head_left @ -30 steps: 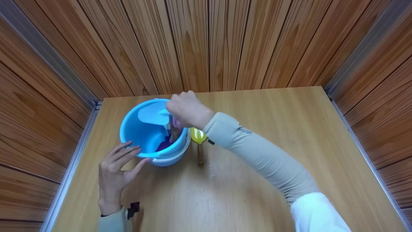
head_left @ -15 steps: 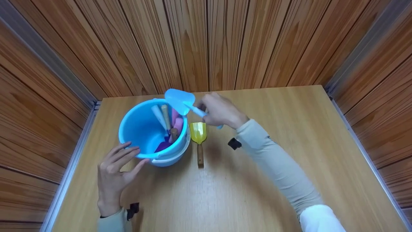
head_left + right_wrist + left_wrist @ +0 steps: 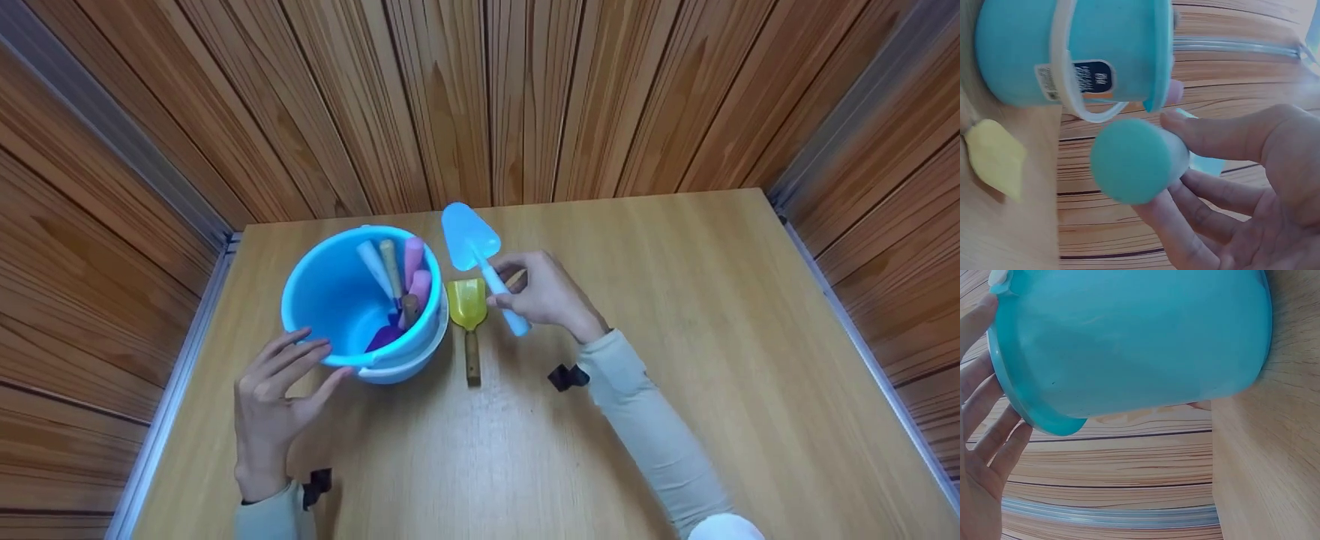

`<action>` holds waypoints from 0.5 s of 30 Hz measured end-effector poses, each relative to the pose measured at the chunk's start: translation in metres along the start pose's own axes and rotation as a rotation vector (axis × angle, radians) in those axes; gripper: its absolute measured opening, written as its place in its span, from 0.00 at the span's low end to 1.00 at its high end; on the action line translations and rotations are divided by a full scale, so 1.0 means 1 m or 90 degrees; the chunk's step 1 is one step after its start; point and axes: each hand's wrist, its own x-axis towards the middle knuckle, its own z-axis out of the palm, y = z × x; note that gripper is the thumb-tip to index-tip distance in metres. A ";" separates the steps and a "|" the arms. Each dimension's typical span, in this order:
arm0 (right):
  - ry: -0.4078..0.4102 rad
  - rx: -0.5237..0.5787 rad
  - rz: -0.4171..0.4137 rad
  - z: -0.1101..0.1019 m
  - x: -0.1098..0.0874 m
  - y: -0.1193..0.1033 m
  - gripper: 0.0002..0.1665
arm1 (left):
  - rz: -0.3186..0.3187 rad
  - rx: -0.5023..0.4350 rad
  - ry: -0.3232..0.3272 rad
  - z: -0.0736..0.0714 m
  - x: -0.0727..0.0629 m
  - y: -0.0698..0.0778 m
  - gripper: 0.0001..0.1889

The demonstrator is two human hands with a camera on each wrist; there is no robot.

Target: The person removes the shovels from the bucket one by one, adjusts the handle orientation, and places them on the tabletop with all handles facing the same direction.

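A light-blue toy shovel (image 3: 470, 238) is held up by its handle between the thumb and fingers of my right hand (image 3: 544, 294). Its round handle end (image 3: 1129, 162) faces the camera in the right wrist view. My left hand (image 3: 276, 409) touches the near-left rim of the blue bucket (image 3: 322, 259) with fairly straight fingers (image 3: 1013, 445). Inside the bucket lean several tools, among them pink handles (image 3: 413, 259), a wooden handle (image 3: 389, 262) and a purple blade (image 3: 384, 337). Just right of the bucket, a yellow shovel (image 3: 467, 304) with a wooden handle lies on the table.
A white bail handle (image 3: 1061, 62) hangs along the bucket's side, by a label (image 3: 1092, 77). The wooden table (image 3: 675, 300) stretches right of my right hand. Wood-panelled walls (image 3: 525, 105) stand behind it and at both sides.
My right hand has lifted the light-blue shovel out of the bucket and moved right and nearer, turning the blade upward. My left hand has stayed at the rim.
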 end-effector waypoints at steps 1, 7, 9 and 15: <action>0.011 0.012 0.001 0.002 -0.002 0.005 0.25 | 0.001 0.000 0.001 0.000 0.000 0.000 0.30; 0.072 0.126 0.015 0.021 -0.014 0.039 0.25 | 0.002 0.002 0.005 -0.001 0.002 0.001 0.31; 0.088 0.165 0.029 0.028 -0.017 0.049 0.26 | 0.001 0.001 0.004 -0.001 0.002 0.000 0.31; 0.126 0.223 0.082 0.044 -0.023 0.067 0.27 | 0.009 -0.005 0.004 0.001 0.002 0.001 0.31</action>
